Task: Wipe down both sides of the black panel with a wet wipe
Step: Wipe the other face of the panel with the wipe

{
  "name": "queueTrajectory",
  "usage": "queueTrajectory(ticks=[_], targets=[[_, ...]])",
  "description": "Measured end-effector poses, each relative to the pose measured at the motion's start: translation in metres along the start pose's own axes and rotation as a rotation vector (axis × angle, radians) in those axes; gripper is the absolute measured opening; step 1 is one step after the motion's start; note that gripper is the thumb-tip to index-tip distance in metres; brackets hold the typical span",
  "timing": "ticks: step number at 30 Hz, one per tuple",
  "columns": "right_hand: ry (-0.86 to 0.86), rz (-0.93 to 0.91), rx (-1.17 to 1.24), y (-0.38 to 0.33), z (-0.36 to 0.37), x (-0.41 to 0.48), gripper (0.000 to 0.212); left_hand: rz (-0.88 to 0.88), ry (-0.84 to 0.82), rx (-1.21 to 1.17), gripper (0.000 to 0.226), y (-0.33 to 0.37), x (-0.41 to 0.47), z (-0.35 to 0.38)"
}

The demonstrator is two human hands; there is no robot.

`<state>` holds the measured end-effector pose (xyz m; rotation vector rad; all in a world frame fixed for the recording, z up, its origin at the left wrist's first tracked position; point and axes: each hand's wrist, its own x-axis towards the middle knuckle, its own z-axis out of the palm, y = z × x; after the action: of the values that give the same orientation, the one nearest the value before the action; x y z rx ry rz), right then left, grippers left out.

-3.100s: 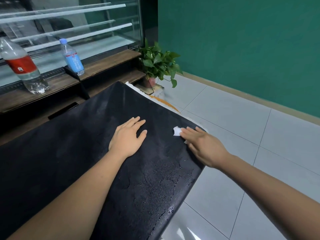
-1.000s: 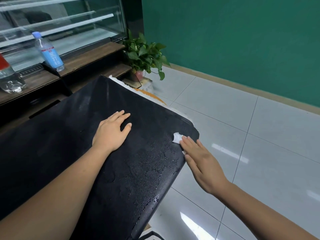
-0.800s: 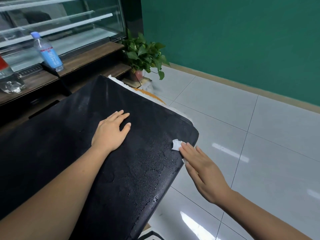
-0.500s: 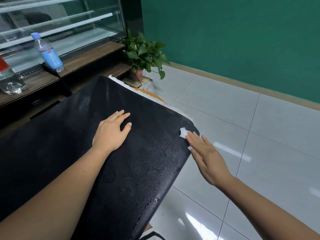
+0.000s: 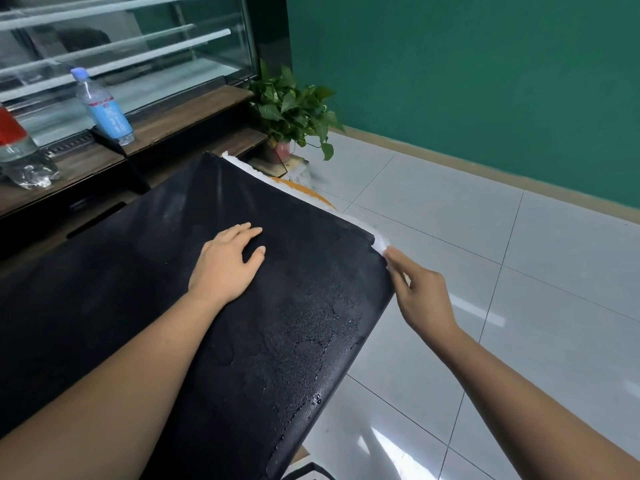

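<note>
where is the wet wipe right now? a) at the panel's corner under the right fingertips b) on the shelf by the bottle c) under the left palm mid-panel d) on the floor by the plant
a: the white wet wipe sits at the corner of the black panel, at the fingertips of the right hand; the left hand lies flat mid-panel.

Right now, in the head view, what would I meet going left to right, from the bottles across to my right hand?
red-label bottle → blue-label bottle → left hand → potted plant → wet wipe → right hand
</note>
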<state>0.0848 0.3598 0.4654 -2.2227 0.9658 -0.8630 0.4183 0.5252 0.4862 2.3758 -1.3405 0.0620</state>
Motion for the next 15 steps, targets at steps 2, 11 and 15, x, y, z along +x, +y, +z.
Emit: queueTrajectory(ticks=[2, 11, 15], targets=[[0.058, 0.016, 0.001, -0.002, -0.003, 0.006, 0.02, 0.03, 0.035, 0.001, 0.046, 0.001, -0.001, -0.003], [0.075, 0.062, -0.008, -0.019, -0.015, 0.02, 0.02, 0.043, 0.036, -0.15, 0.039, 0.027, -0.007, -0.017], [0.05, 0.178, 0.25, -0.036, -0.012, 0.028, 0.024, 0.026, 0.005, -0.357, 0.041, 0.048, -0.017, -0.017]])
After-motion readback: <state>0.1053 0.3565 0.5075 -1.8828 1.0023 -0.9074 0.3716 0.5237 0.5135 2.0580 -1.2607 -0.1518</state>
